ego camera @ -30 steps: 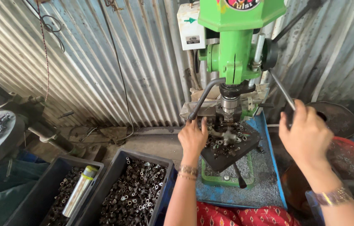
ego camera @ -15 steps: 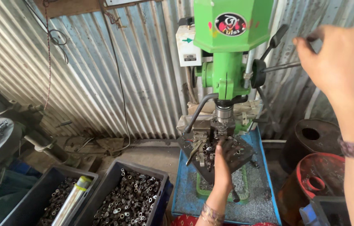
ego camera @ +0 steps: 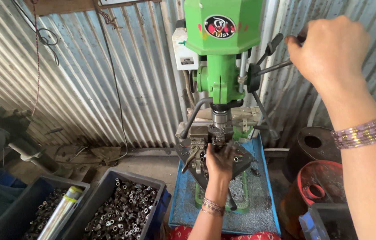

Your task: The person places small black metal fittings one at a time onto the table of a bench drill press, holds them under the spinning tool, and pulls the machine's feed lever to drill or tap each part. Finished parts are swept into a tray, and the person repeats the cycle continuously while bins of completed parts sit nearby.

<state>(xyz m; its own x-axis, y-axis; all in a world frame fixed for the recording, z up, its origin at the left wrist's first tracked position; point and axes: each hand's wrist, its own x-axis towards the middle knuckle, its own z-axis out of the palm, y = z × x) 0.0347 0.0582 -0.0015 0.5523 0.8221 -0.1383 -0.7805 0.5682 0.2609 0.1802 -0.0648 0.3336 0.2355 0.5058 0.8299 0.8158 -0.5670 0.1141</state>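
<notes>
So we've got the green drill press (ego camera: 222,49) dead centre against the corrugated wall; two dark bins of small metal sleeves (ego camera: 123,209) sit lower left; our right hand (ego camera: 328,51) is wrapped tight round the feed lever (ego camera: 273,67); our left hand (ego camera: 219,162) rests on the work table (ego camera: 188,153) under the chuck (ego camera: 220,118), fingers pinching a tiny part we can't quite make out.

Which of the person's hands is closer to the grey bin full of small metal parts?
The left. The left hand rests on the drill's work table, just right of and above the bin of metal parts. The right hand is high up, gripping the feed lever.
</notes>
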